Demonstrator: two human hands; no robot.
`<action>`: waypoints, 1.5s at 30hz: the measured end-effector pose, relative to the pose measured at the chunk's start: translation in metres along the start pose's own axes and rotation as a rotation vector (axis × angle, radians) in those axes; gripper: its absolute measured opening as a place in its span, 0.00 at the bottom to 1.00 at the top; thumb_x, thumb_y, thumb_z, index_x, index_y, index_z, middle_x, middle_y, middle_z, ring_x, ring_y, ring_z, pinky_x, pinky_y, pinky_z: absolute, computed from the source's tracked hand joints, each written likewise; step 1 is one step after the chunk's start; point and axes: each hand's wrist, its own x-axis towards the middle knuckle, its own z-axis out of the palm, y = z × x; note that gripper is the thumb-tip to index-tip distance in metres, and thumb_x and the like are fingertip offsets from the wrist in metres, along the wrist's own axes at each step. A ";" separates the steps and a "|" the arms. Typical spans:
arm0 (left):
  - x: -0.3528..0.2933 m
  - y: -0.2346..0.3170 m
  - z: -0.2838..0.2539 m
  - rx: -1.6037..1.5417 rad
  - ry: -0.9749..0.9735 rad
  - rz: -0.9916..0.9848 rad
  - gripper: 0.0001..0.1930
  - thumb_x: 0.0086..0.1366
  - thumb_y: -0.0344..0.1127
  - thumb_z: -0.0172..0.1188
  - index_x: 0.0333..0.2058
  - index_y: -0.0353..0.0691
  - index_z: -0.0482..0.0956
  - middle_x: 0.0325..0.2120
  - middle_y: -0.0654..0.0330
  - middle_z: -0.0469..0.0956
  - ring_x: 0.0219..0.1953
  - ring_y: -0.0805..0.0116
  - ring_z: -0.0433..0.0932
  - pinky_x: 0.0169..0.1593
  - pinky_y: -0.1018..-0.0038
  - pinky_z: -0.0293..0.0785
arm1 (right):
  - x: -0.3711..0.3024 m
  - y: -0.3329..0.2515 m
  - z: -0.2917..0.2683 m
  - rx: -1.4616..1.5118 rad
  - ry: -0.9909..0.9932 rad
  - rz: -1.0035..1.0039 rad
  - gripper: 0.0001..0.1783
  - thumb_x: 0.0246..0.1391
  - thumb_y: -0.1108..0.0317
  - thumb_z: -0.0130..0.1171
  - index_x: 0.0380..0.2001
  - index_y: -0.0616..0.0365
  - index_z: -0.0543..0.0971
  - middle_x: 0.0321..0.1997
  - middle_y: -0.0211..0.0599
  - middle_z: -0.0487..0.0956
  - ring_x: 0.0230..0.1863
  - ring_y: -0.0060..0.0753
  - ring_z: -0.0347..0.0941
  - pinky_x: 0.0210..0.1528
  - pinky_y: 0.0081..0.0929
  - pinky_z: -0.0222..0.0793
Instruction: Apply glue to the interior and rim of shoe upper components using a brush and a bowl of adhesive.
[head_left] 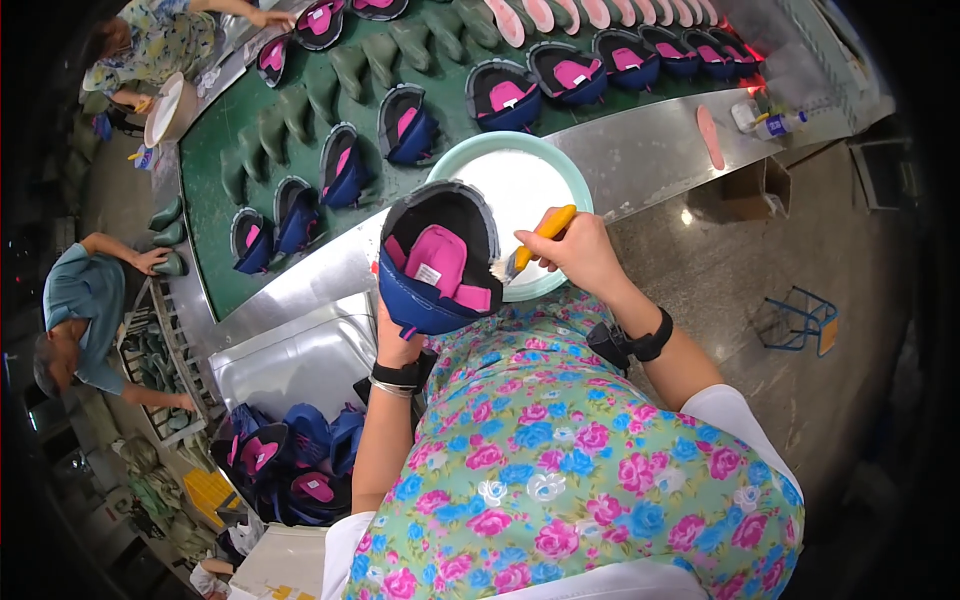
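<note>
A blue shoe upper (425, 304) with a black inside and a bright pink lining is held up in front of me by my left hand (397, 340), whose fingers are mostly hidden behind it. My right hand (584, 255) is closed round the yellow handle of a brush (545, 236). Its whitish bristles meet the right edge of the upper. Just behind both hands stands a light green basin (578, 185) with white liquid in it, partly covered by the upper and the brush.
Similar uppers (407, 130) and dark green foot-shaped lasts (348, 72) line a green-topped table (215, 285), with pink insoles (508, 22) behind. Below left, a metal tray (290, 370) adjoins piled uppers (310, 435). Two people work at the left. A blue stool (800, 320) stands right.
</note>
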 end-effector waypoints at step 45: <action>-0.053 0.041 -0.039 -0.544 -0.120 0.018 0.21 0.56 0.23 0.49 0.51 0.31 0.68 0.44 0.53 0.75 0.43 0.63 0.76 0.48 0.70 0.75 | 0.057 -0.105 0.067 -0.197 -0.593 -0.394 0.14 0.46 0.59 0.60 0.23 0.62 0.81 0.18 0.34 0.79 0.20 0.20 0.74 0.23 0.19 0.67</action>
